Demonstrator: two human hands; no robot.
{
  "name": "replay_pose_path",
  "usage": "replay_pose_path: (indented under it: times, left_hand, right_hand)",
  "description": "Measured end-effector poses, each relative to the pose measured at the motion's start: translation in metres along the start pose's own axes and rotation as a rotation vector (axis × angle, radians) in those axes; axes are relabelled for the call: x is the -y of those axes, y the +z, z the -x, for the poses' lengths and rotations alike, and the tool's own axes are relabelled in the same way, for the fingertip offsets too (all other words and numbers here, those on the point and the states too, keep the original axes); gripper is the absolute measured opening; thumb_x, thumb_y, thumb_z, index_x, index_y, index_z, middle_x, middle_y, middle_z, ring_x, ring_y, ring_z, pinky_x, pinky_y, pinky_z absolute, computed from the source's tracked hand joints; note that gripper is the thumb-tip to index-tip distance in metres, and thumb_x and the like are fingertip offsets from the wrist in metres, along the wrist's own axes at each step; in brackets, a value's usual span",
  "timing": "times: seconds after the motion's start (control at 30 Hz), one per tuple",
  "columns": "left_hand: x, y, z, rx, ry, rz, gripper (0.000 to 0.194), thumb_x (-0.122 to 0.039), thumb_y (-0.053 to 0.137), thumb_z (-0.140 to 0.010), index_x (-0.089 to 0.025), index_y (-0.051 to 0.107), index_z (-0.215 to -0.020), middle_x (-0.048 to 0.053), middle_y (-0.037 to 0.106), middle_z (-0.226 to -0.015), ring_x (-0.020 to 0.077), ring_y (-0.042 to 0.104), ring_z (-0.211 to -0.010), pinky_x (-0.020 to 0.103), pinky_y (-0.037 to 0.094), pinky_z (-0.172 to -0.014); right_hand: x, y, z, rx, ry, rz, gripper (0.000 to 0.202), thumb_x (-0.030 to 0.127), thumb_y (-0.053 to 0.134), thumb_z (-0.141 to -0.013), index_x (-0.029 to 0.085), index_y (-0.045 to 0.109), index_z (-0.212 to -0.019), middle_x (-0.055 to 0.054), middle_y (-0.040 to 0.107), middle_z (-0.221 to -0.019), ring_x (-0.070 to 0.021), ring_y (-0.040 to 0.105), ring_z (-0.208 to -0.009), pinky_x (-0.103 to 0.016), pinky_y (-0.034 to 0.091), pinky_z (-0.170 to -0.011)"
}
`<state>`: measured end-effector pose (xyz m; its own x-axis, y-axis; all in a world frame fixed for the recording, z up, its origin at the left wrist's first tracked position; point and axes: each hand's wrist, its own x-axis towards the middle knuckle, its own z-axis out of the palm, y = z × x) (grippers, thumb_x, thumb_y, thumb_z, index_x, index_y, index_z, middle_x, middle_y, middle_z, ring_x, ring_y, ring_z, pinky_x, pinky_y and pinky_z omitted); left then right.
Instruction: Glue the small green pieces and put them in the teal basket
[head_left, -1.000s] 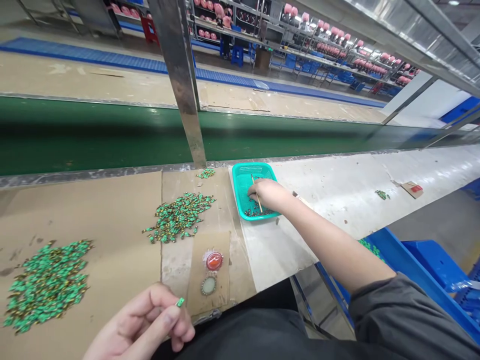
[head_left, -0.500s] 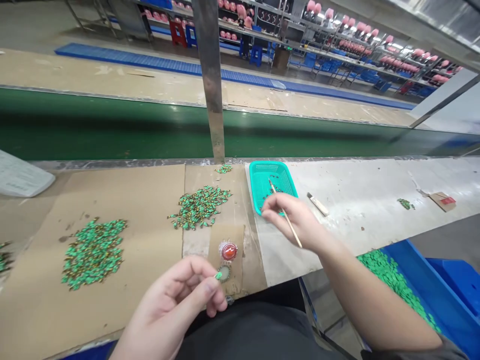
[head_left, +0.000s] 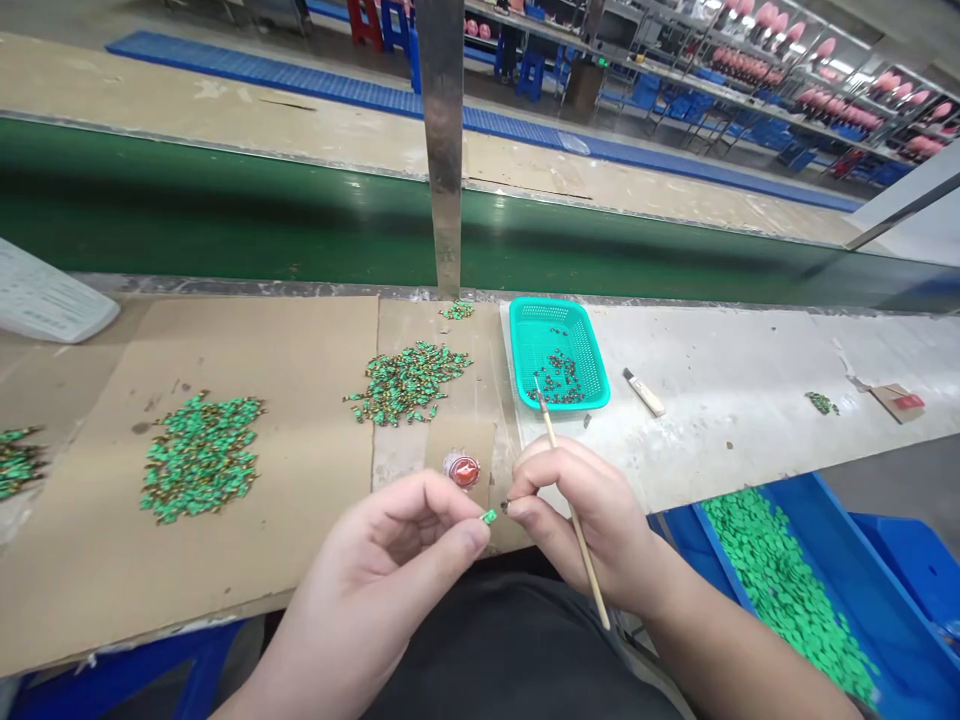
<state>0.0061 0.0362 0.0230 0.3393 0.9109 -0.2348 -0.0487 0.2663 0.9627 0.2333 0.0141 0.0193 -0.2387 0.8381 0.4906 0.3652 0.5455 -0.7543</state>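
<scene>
here, green piece [head_left: 489,517] and thin stick [head_left: 581,545] in hands [head_left: 397,570], near table edge [head_left: 187,624]

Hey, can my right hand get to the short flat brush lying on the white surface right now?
Probably yes: the brush lies just beyond the right hand, with nothing visible between. That hand's fingers already hold a thin wooden stick and a tiny dark piece, though.

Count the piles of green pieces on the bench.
5: a pile cut off at the left edge, a big one right of it, one left of the basket, a tiny one by the post, another far right.
</scene>
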Motion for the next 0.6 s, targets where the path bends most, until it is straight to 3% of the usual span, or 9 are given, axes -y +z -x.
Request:
replay_pose_path:
  times: [0.37, 0.6]
  left_hand:
    - [-0.0033, 0.0039, 0.0019, 0.012, 0.013, 0.001, 0.022, -0.036, 0.098, -0.089, -0.026, 0.086, -0.074, 0.002, 0.080, -0.071, 0.0192, 0.073, -0.067, 0.024, 0.064, -0.064]
    - [0.0011, -0.0060, 0.0076, 0.049, 0.112, -0.262, 0.025, -0.042, 0.082, -0.107, -0.028, 0.086, -0.086, 0.004, 0.083, -0.081, 0.0248, 0.078, -0.077, 0.029, 0.062, -0.069]
  right_hand:
    - [0.0057, -0.0001, -0.0003, 0.023, 0.006, 0.022, 0.016, 0.016, 0.073, -0.116, 0.028, 0.065, -0.109, -0.001, 0.076, -0.095, -0.0200, 0.074, -0.084, -0.032, 0.062, -0.079]
    - [0.0099, -0.0045, -0.0001, 0.071, -0.027, 0.113, 0.014, 0.016, 0.071, -0.117, 0.028, 0.067, -0.112, -0.002, 0.077, -0.094, -0.0221, 0.072, -0.083, -0.034, 0.062, -0.075]
